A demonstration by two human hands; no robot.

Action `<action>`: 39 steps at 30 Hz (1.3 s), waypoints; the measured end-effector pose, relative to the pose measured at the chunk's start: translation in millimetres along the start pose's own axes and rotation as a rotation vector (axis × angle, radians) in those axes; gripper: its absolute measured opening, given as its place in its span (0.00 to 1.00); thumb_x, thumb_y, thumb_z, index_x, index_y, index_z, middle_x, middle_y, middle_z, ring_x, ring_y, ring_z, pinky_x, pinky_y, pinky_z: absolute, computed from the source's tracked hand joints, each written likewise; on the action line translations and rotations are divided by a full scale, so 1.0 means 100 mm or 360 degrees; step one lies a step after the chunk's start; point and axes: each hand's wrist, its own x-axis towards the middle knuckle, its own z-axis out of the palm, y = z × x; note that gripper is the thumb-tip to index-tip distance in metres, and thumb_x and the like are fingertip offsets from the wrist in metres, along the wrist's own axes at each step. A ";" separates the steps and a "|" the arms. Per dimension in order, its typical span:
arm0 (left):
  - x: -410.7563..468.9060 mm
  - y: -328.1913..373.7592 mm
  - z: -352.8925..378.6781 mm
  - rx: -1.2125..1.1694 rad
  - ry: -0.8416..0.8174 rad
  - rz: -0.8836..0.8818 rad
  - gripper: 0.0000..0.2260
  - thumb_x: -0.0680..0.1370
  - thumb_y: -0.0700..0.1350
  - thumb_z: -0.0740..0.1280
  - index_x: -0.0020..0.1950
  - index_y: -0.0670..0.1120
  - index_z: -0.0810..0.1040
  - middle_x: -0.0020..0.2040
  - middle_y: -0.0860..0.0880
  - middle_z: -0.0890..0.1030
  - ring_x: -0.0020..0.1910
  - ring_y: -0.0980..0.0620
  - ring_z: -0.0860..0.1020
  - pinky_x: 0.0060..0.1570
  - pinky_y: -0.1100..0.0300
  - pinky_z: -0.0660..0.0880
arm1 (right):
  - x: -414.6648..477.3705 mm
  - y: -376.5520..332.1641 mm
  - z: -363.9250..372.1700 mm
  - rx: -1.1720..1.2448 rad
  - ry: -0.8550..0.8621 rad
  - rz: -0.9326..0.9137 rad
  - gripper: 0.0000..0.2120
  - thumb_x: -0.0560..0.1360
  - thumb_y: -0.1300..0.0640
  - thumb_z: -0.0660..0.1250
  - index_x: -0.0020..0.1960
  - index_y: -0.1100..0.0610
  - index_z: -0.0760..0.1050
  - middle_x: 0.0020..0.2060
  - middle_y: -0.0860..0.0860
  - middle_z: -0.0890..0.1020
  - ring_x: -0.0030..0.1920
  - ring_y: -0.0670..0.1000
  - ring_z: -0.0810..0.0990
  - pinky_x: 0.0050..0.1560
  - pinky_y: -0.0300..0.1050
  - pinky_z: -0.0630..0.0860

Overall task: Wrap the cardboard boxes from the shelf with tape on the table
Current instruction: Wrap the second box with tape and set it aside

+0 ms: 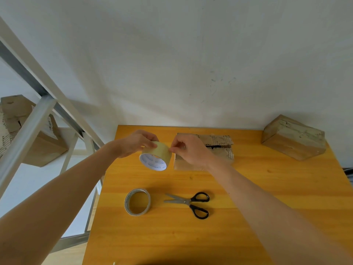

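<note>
- Two bare hands, both raised over the far half of the one yellow wooden table [248, 207].
- Left hand [134, 143]: fingers curled round the held tape roll [157, 152], clamped on its outer band from the left side.
- Right hand [189, 150]: thumb and forefinger pressed together in a pinch at the right rim of the same roll, other fingers folded in. Impossible to tell whether a loose end is lifted.
- Two rolls of tape in all.
- Held tape roll: wide, yellowish, white printed core facing the camera, in the air above the table, just left of the flat box.
- Second tape roll [137, 201]: thin, lying flat on the table nearer the camera, wood visible through its middle.
- One pair of scissors [191, 204]: black handles, blades parted, lying to the right of the second tape roll and apart from it.
- Two cardboard boxes on the table.
- Flat box [219, 144]: near the far edge, partly hidden behind the right hand, torn corrugated top.
- Corner box [292, 137]: at the far right corner by the wall, surface wrinkled and shiny.
- One metal shelf [28, 131] left of the table, holding at least two more cardboard boxes: shelf box [45, 150] and upper box [13, 106]. Full count hidden by the frame.
</note>
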 end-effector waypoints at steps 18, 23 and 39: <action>0.12 0.13 -0.09 0.0307 0.0113 0.0093 0.04 0.66 0.46 0.66 0.33 0.52 0.80 0.35 0.53 0.77 0.41 0.52 0.73 0.46 0.56 0.66 | 0.03 0.00 0.05 0.0666 0.0048 0.0349 0.06 0.72 0.58 0.72 0.40 0.55 0.75 0.39 0.53 0.82 0.42 0.53 0.83 0.52 0.52 0.80; 0.13 0.10 -0.09 0.0442 0.0077 0.0082 0.06 0.67 0.50 0.66 0.37 0.49 0.80 0.37 0.52 0.77 0.42 0.52 0.73 0.47 0.56 0.65 | 0.04 0.07 -0.09 0.0452 -0.0073 0.0223 0.07 0.73 0.57 0.71 0.39 0.54 0.75 0.39 0.50 0.81 0.46 0.54 0.81 0.52 0.49 0.77; 0.25 0.14 -0.07 0.0172 0.0106 0.0204 0.11 0.70 0.52 0.68 0.28 0.53 0.72 0.29 0.56 0.70 0.32 0.56 0.67 0.37 0.59 0.61 | 0.07 0.02 -0.03 0.2001 0.0314 0.0913 0.07 0.71 0.68 0.71 0.49 0.64 0.79 0.44 0.57 0.82 0.48 0.53 0.80 0.50 0.42 0.78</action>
